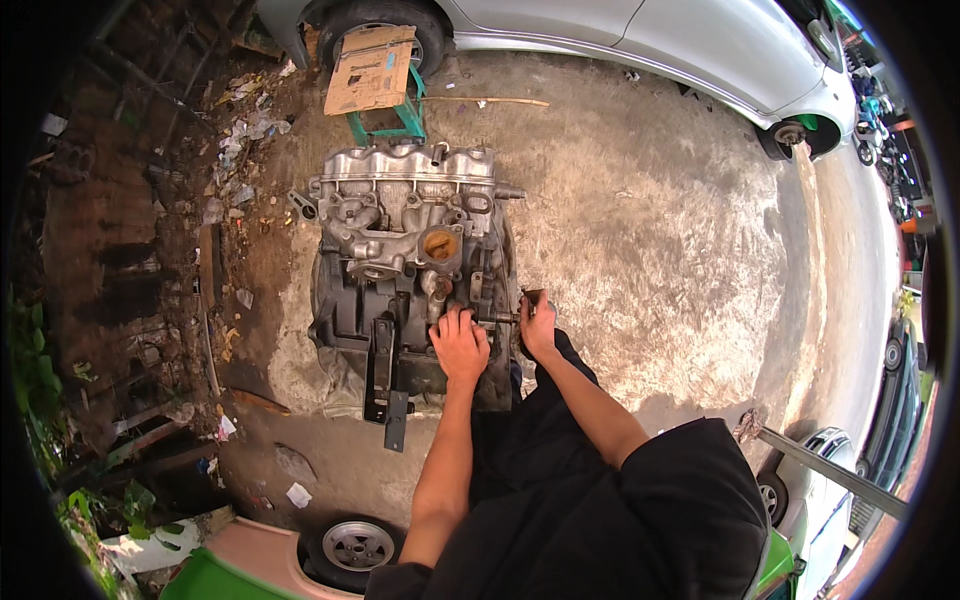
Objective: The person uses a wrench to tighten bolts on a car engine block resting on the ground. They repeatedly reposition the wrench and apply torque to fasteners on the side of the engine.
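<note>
A bare engine [410,192] stands upright on the ground in front of me, with a silvery ribbed cover on top, cast pipes and a round brownish opening [440,248] facing up. My left hand [462,345] rests on the engine's near side, just below a short stubby pipe [438,290], its fingers bent slightly and a little apart. At the engine's right side, my right hand [539,328] is closed around a small dark metal piece [532,296]. A thin rod-like part lies between that hand and the engine; its exact kind is unclear.
A dark metal bracket [380,365] sticks out toward me from the engine's near side. Beyond the engine, a green stool [410,118] carries a cardboard sheet [370,72] beside a silver car [560,25]. Litter [240,150] lies along the left; a wheel [358,546] is at lower left.
</note>
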A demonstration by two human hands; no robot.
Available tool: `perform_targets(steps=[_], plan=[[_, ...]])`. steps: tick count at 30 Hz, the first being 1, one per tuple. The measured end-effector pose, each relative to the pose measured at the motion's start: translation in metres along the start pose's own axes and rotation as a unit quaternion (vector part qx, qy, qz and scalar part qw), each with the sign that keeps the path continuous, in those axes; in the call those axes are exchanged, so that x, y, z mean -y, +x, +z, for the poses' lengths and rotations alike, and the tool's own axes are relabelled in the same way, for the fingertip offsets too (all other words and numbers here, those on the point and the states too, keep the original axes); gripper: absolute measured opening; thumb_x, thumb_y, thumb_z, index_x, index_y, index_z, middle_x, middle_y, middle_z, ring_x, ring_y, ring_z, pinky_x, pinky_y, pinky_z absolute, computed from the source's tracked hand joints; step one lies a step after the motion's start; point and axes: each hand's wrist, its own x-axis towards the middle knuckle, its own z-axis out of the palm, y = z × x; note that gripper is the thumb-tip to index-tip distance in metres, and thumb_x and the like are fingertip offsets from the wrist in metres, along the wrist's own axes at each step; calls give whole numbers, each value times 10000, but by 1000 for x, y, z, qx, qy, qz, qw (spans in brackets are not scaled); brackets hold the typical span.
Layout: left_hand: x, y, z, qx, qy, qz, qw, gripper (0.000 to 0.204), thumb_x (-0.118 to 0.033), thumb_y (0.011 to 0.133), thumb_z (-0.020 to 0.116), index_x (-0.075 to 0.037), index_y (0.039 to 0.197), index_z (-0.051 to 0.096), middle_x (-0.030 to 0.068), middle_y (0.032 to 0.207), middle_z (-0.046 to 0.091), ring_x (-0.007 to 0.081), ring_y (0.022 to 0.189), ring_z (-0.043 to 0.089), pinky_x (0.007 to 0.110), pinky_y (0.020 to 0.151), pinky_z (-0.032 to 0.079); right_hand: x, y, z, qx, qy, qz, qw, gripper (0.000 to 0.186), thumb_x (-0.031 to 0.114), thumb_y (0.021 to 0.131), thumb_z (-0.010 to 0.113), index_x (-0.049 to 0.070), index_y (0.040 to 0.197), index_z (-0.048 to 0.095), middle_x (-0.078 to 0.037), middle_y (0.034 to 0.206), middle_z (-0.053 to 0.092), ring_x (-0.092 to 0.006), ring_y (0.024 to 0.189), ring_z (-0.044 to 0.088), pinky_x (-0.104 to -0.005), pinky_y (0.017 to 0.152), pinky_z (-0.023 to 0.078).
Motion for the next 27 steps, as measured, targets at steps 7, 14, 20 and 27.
perform_targets(steps=[7, 14, 20, 27], plan=[[1, 1, 0, 9, 6, -1, 1000, 198, -126, 822, 538, -64, 1004, 586, 118, 1145, 573, 332, 1030, 515, 486, 910, 370, -23, 16, -7, 26, 67, 48, 996, 163, 91, 942, 614, -38, 1043, 620, -220, 926, 699, -362, 855, 694, -413, 729, 535], [3, 1, 3, 11, 8, 0, 1000, 225, -127, 818, 533, -80, 1031, 588, 112, 1172, 578, 335, 1023, 521, 499, 909, 364, -12, 61, 5, 59, 81, 86, 991, 177, 122, 960, 605, -50, 959, 651, -166, 756, 711, -277, 708, 717, -380, 648, 546], [4, 0, 4, 28, 31, -4, 999, 253, -174, 822, 541, -79, 1055, 575, 108, 1224, 576, 312, 1032, 525, 487, 898, 379, -43, 102, 36, 91, 71, 175, 978, 342, 260, 999, 543, -63, 938, 639, -255, 779, 675, -397, 770, 690, -477, 711, 516], [3, 0, 4, 29, 39, -6, 999, 269, -171, 829, 531, -83, 1076, 590, 111, 1213, 585, 310, 1022, 533, 484, 884, 383, -59, 125, 49, 233, 40, 273, 933, 412, 321, 982, 520, -67, 886, 620, -245, 795, 671, -373, 716, 655, -464, 632, 503]])
